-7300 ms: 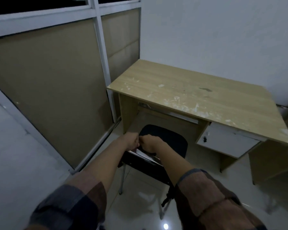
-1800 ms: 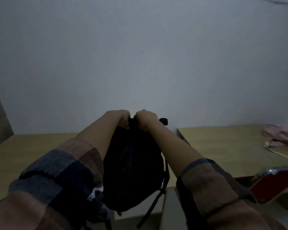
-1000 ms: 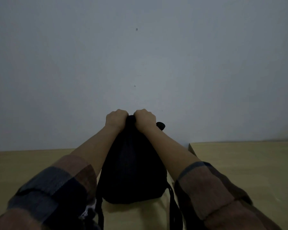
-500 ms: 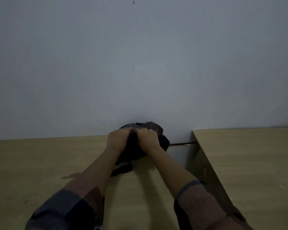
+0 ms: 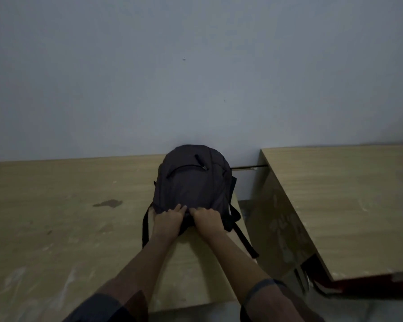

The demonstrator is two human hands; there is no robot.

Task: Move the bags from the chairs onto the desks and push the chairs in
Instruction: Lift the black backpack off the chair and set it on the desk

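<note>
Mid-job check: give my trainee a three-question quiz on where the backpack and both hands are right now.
1. True or false: the backpack lies on the left desk, its top toward the wall.
2. Which part of the backpack do the left hand and right hand grip? A) the near bottom edge B) the zip pull C) the top
3. Fill in: one strap hangs over the desk's ____ edge.

Key: 1 true; 2 A; 3 right.

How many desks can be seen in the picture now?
2. The left desk carries the backpack; the right desk stands beside it across a narrow gap. Others may lie outside the view.
</note>
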